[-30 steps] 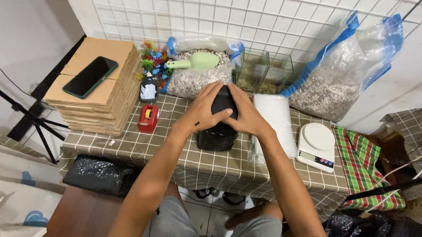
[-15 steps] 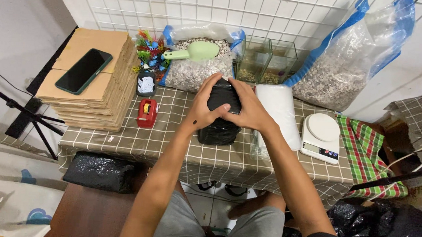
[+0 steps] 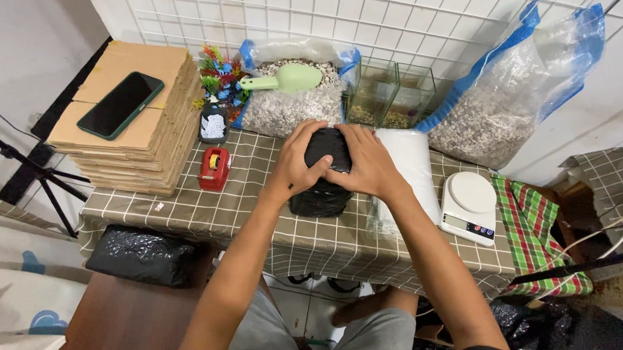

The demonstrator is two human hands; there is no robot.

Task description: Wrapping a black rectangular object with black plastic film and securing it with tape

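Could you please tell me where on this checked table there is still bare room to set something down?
Bare cloth lies along the front edge of the table, between the red tape dispenser and the black package that both hands hold. The back row is crowded: gravel bags, glass tanks, scale.

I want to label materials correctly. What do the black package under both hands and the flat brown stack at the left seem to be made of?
The black package looks like thin glossy plastic film: it wrinkles and glints, probably wrapped over something firm. The left hand and right hand press on its top. The brown stack looks like matte corrugated cardboard, with layered sheet edges showing at its side.
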